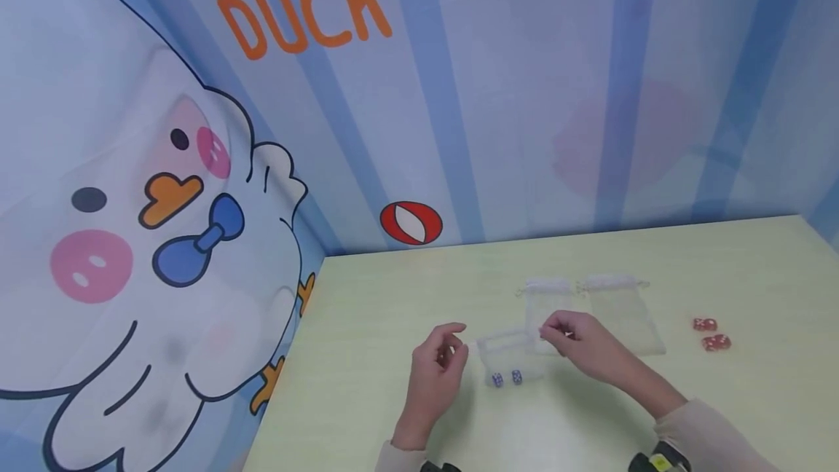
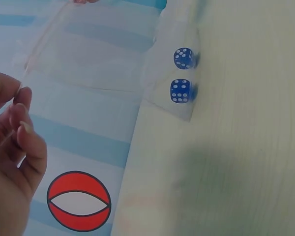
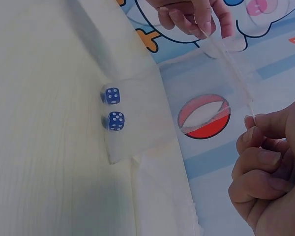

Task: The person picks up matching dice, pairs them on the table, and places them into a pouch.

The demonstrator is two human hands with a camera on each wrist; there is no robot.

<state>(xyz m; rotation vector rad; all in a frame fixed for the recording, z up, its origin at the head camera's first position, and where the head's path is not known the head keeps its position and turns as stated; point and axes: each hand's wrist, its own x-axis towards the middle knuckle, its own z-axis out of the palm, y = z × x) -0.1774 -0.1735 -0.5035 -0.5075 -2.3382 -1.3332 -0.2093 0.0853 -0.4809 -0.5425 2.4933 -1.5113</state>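
Note:
A sheer white drawstring pouch (image 1: 507, 348) is held by its mouth, with two blue dice (image 3: 116, 121) showing through its bottom. My left hand (image 1: 435, 374) pinches the drawstring at one side of the mouth between thumb and forefinger. On the opposite side, my right hand (image 1: 586, 344) pinches the other end of the string. In the right wrist view the string runs taut between both hands, and the mouth looks gathered. The dice rest side by side at or near the tabletop, white pips visible in the left wrist view on the blue die (image 2: 180, 91).
Two more sheer pouches lie flat behind my right hand: a left one (image 1: 547, 297) and a right one (image 1: 623, 315). Several red dice (image 1: 717, 342) sit to their right on the pale table (image 1: 367, 297). A printed duck backdrop (image 1: 524, 93) stands along the table's back edge.

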